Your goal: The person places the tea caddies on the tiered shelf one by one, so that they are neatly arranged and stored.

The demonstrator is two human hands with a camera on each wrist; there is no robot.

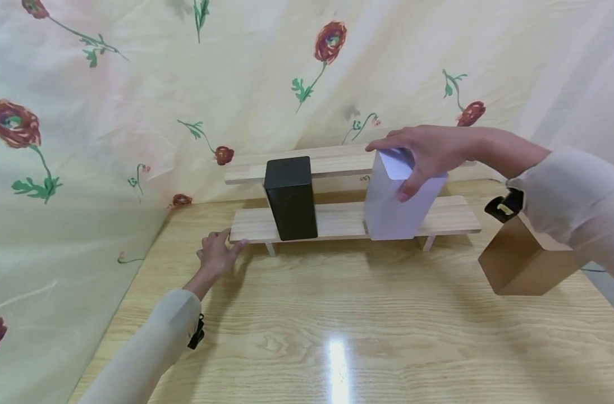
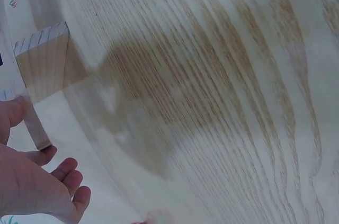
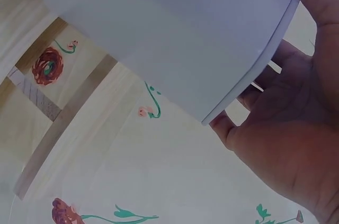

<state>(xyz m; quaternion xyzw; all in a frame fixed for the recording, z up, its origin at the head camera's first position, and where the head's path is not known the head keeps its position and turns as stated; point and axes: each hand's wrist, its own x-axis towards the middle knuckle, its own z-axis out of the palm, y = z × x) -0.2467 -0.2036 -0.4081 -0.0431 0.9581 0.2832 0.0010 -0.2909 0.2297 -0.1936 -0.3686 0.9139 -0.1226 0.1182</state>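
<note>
A two-tier wooden shelf (image 1: 339, 220) stands on the table near the flowered backdrop. My left hand (image 1: 218, 255) grips the left end of its lower board; in the left wrist view the thumb and a finger lie on either side of the board's end (image 2: 42, 142). From above, my right hand (image 1: 425, 154) grips the top of a white box (image 1: 400, 205) at the right part of the lower board. Fingers wrap the box's top edge in the right wrist view; whether its base touches the board cannot be told. A black box (image 1: 291, 199) stands upright on the lower board, left of the white one.
A brown cardboard box (image 1: 524, 261) is at the right, partly hidden behind the right sleeve. Wood-grain table surface (image 1: 297, 325) extends in front of the shelf. Flowered sheeting (image 1: 256, 73) hangs behind and along the left side.
</note>
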